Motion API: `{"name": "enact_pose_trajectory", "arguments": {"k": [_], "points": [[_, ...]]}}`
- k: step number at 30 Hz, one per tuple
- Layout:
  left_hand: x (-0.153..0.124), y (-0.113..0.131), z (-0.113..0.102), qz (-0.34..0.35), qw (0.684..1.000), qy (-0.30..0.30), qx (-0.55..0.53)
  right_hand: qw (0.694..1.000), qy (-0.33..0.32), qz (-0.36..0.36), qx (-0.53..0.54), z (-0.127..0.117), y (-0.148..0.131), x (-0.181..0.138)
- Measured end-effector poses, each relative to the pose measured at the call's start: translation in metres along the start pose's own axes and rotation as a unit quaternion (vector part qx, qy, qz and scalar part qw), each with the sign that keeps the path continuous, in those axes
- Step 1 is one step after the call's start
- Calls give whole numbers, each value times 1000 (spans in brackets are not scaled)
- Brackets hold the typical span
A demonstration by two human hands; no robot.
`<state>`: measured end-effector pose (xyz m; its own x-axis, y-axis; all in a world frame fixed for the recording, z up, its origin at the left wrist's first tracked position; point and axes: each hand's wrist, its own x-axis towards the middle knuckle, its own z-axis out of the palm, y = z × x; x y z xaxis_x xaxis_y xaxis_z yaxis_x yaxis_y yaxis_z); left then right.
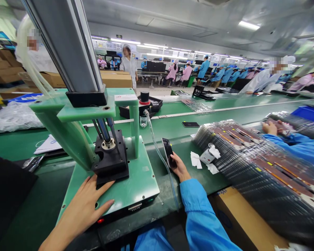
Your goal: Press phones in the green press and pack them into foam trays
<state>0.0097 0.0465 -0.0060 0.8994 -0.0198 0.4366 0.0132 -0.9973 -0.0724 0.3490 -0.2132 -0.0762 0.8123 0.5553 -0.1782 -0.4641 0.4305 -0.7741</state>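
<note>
My left hand (pixel 90 202) lies with its fingers spread on the green base plate (pixel 140 177) of a press (pixel 86 66). Its fingertips reach the front edge of the press's black block (pixel 111 162) and are partly hidden there. My right hand (pixel 180 168) is closed around a dark-screened smartphone (pixel 168 152), tilted upright just right of the press. A clear air hose (pixel 159 146) curves down between the press and the phone. Flat on the green bench to the right of the hand sit a small white container (pixel 207 156) and crumpled white tissues (pixel 196 159).
Tall stacks of clear trays (pixel 251 167) holding brown flat parts stand on the right. Beside them, a co-worker's hands (pixel 272 127) hold a similar part. Another dark phone (pixel 191 124) lies on the bench (pixel 170 130). A cardboard box (pixel 248 216) sits below; bagged material (pixel 13 116) is at left.
</note>
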Motion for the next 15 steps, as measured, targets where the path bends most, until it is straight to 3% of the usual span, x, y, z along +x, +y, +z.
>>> {"name": "enact_pose_trajectory", "arguments": {"k": [15], "points": [[-2,0,2,11,1000,2,14,1000,9,0,-10,3,-2,-1]]}}
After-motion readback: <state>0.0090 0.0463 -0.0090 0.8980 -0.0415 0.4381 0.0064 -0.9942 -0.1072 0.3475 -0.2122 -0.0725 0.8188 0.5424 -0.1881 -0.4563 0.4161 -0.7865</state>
